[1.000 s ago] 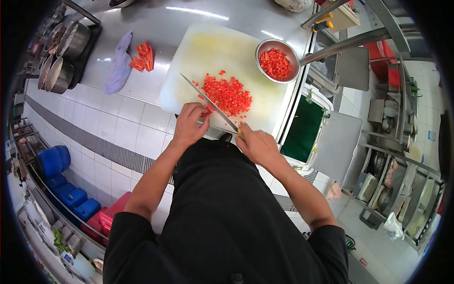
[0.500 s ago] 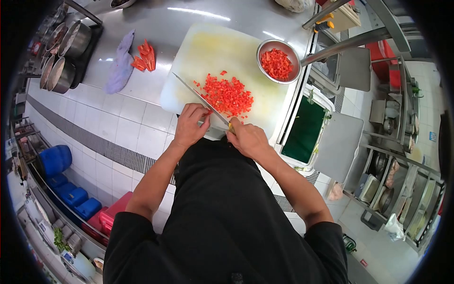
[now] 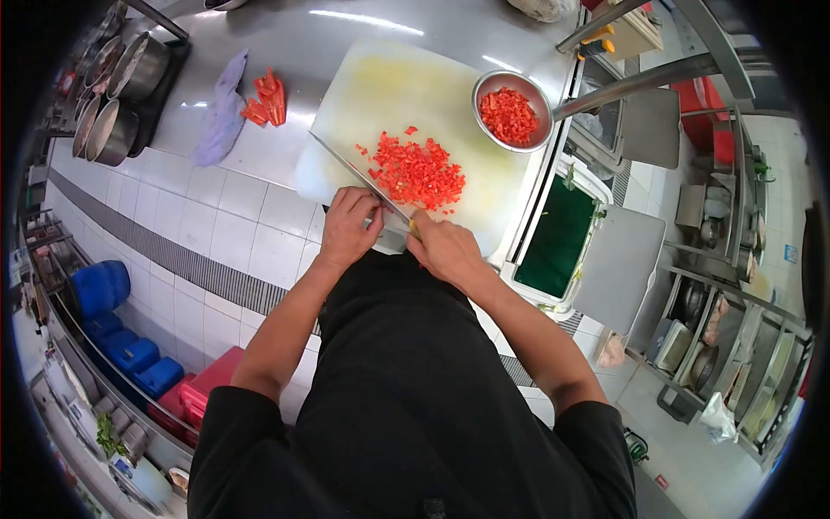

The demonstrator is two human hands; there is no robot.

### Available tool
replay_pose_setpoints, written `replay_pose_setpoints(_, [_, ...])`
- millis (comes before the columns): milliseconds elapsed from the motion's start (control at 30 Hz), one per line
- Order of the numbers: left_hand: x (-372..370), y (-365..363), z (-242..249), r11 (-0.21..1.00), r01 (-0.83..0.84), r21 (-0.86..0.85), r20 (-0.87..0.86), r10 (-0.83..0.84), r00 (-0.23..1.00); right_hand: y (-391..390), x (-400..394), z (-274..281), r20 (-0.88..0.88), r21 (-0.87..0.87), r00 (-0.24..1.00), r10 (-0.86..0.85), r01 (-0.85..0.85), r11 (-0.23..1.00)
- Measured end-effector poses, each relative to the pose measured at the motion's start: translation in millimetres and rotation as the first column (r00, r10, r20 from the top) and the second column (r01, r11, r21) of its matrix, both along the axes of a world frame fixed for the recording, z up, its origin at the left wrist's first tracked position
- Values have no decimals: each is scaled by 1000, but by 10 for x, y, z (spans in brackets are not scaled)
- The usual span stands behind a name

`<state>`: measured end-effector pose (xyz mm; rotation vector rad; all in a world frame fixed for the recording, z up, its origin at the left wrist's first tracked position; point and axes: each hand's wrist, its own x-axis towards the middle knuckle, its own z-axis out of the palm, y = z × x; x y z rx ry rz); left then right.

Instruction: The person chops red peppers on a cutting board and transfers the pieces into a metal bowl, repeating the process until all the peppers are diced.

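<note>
I am seeing the right hand (image 3: 445,249) wrapping its grip tight around the long steel kitchen knife (image 3: 359,177), blade angling far-left across the white plastic cutting board (image 3: 406,91). The left hand (image 3: 348,227) is curling its grip, fingertips pressing down at the board's near edge beside the blade. The pile of diced red pepper (image 3: 418,171) is lying mid-board, just right of the blade. A round steel bowl of diced pepper (image 3: 510,112) is sitting far-right on the steel tabletop (image 3: 285,52).

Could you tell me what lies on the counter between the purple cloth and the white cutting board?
In the head view, a small bunch of red pepper strips lies on the steel counter between the purple cloth and the cutting board.
</note>
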<state>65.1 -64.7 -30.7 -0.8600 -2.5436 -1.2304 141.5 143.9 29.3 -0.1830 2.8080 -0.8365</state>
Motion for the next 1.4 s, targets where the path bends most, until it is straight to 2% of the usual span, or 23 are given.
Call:
replay_pose_setpoints(100, [1,-79,98,1000,-10,-1,11,10,1000,-29,-114,187,35,51,999,0,-2,999])
replay_pose_setpoints(167, [16,-98,87,999,-33,2,20,33,999,112,70,420,177,62,984,0,-11,998])
replay_pose_setpoints(200, [8,-113,54,999,-33,-11,22,33,999,165,183,492,177,66,984,4,-16,998])
replay_pose_setpoints(267, [-3,-128,11,999,-38,-26,23,38,999,215,379,592,345,148,938,-25,-28,989])
replay_pose_setpoints(367, [-4,-90,-26,1000,-22,-2,25,22,999,185,501,275,366,151,928,-65,10,988])
replay_pose_setpoints(400, [-1,-74,-35,999,-35,1,20,35,999,143,452,214,368,149,928,-66,11,989])
replay_pose_setpoints(467, [-7,-72,-34,999,-48,-4,11,48,999,25,218,89,248,26,967,-53,48,999])
replay_pose_setpoints(567, [-80,-30,11,999,-45,-24,45,46,998,-38,-39,89,180,27,982,-58,54,998])
replay_pose_setpoints(600, [-120,-3,56,994,-104,-26,50,105,993,-22,-52,153,176,24,983,-59,56,998])
replay_pose_setpoints(633, [-156,13,72,986,-163,-27,57,165,985,35,-50,248,205,17,974,-101,100,995])
replay_pose_setpoints(767, [-385,71,73,978,-198,-57,65,202,977,279,133,519,305,65,933,-192,181,981])
replay_pose_setpoints(833, [-422,45,69,979,-135,-153,132,156,979,358,269,639,340,83,921,-189,170,982])
replay_pose_setpoints(900, [-403,32,75,982,-137,-134,138,155,978,417,408,720,434,112,887,-160,123,986])
replay_pose_setpoints(1133, [-376,59,39,986,-143,-89,137,154,978,423,676,641,465,169,873,-146,74,983])
replay_pose_setpoints(1200, [-346,80,18,987,-140,-82,123,149,981,361,657,331,380,173,909,-170,110,979])
replay_pose_setpoints(1267, [-344,65,7,987,-141,-77,98,148,984,224,449,222,333,156,929,-160,113,981])
replay_pose_setpoints(1367, [-400,5,1,993,-102,-59,155,110,982,189,163,240,262,109,956,-136,111,988])
replay_pose_setpoints(1400, [-465,-4,-20,982,-173,-71,46,176,983,200,114,293,240,86,963,-121,103,991])
